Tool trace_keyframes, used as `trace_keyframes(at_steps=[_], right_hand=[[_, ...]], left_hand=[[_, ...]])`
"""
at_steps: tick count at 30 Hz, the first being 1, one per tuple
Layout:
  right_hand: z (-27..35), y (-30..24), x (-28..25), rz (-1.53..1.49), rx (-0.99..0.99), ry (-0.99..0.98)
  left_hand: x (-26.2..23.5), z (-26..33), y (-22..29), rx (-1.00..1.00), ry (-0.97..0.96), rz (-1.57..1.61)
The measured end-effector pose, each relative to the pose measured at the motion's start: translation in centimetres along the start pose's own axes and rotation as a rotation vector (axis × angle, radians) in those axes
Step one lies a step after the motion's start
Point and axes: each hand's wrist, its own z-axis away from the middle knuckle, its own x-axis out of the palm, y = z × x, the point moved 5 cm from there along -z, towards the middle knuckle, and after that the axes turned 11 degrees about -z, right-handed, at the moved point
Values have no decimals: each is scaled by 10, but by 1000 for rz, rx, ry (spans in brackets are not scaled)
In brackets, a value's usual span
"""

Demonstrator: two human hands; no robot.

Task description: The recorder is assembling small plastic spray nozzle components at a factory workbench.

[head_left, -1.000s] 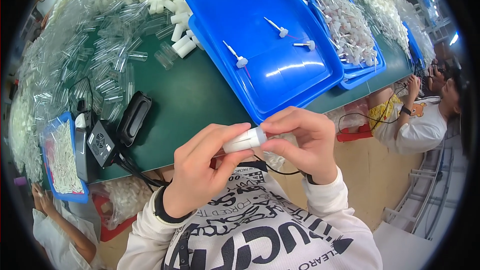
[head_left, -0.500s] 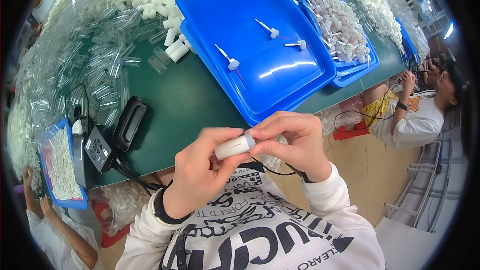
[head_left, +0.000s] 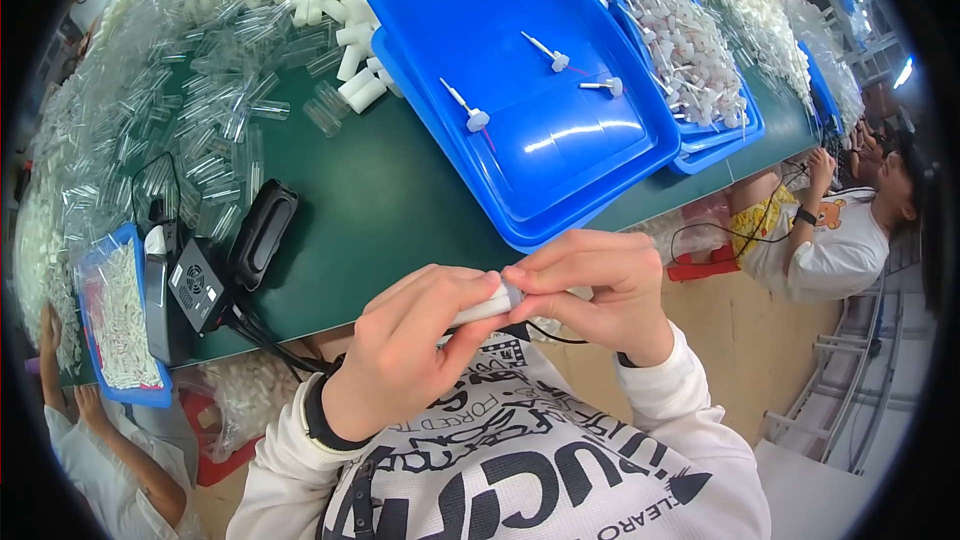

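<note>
In front of my chest, just off the table's near edge, both hands meet on a small white cylindrical tube (head_left: 483, 310) with a pale grey cap (head_left: 513, 295) at its right end. My left hand (head_left: 410, 345) is closed around the tube's body, fingers over the top and thumb beneath, hiding much of it. With thumb and fingertips, my right hand (head_left: 605, 292) pinches the cap end. Beyond the hands, a blue tray (head_left: 400, 70) holds three thin white stems with round white caps, one of them a capped stem (head_left: 477, 120) near its left side.
Clear tubes (head_left: 235, 90) and white cylinders (head_left: 365, 90) lie heaped at the far left. Another blue tray (head_left: 755, 125) is piled with capped stems. A black case (head_left: 265, 235), a small box with a fan (head_left: 195, 285) and cables sit left. Co-workers (head_left: 845, 240) sit on either side.
My left fingers have slid further over the tube and cover more of it. Both hands have shifted slightly right in the picture; the right still grips the cap end.
</note>
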Motion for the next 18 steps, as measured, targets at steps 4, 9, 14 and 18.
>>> trace_keyframes(at_steps=[4,9,14,18], right_hand=[[-2,3,2,-57,31,-15],[-2,7,1,-580,363,-9],[-1,16,-2,-544,346,-38],[0,18,-5,-545,412,49]], left_hand=[[-2,0,2,3,66,-17],[10,0,-16,-551,-66,624],[14,2,-19,-592,-199,540],[7,-2,-9,-357,-100,165]])
